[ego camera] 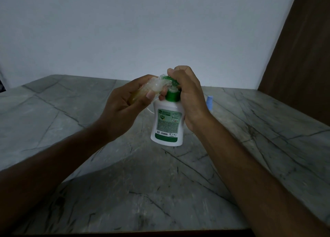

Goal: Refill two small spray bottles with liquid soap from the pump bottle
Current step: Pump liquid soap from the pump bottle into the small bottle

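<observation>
Soap transfer turns on one lineup: the mouth of the small clear plastic spray bottle (141, 92) in my left hand (123, 102) against the nozzle of the white pump bottle with the green pump head (167, 122). I hold the small bottle tilted, its long axis running up and to the right, its open end touching or just under the spout; blur keeps me from telling which. My left fingers (150, 94) are clamped round its amber-filled body. My right hand (185, 93) is curled over the pump head, fingers closed on it, so that hand works the pump. The pump bottle hangs near the middle of the grey marble desk (71, 129), seemingly lifted off it. A pale blue cap-like piece (209, 101) stands behind my right wrist, toward the far edge. Open desk lies on all sides.
</observation>
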